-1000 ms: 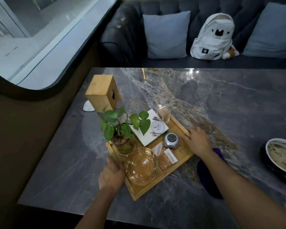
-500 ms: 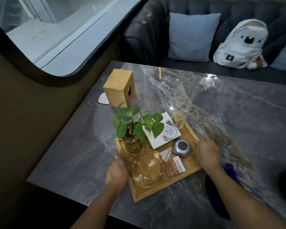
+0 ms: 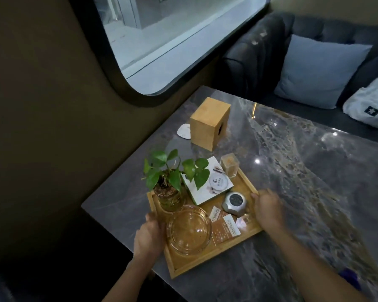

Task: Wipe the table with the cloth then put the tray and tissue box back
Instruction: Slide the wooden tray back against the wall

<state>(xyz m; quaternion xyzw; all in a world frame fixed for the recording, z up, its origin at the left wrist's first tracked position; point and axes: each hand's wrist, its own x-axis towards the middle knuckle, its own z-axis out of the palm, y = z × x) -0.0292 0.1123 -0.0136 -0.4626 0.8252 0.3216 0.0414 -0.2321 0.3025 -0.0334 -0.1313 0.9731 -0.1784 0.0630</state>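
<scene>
Wooden tray (image 3: pixel 244 240) sits on the marble table (image 3: pixel 314 192), near the table's left edge and towards its near-left corner, turned at an angle to the table edges. Its near corner lies close to the table's near edge.

Left hand (image 3: pixel 147 234) closed over the tray's left rim; right hand (image 3: pixel 268 209) closed over the right rim, thumb on top. Both holding the tray. Cannot tell whether the tray is lifted or resting.

Tray load: potted plant in glass jar (image 3: pixel 169 192) at the left corner, glass ashtray (image 3: pixel 189 228) just beside the left hand, white box (image 3: pixel 207 186) in the middle, small clear cup (image 3: pixel 229 165) at the far corner, round grey gadget (image 3: pixel 235 202) near the right hand, two paper packets (image 3: pixel 224 225) lying flat.

Tissue box (image 3: pixel 209 124) stands upright near the table's far-left corner, apart from the tray. White disc (image 3: pixel 183 131) beside it at the left edge. Purple cloth (image 3: pixel 350 279) partly visible at the near right, set down on the table.

Judgement: wiping looks done; tray placement in hand, tissue box remaining.

Risks:
- Plant jar is tall, top-heavy; a tilt or jerk could tip it, spilling water onto the box and packets.
- Ashtray and gadget are loose; could slide on a slope.
- Pushing further left or nearer could bring the tray over the table edge.
- Going farther, its far corner could knock the tissue box.
</scene>
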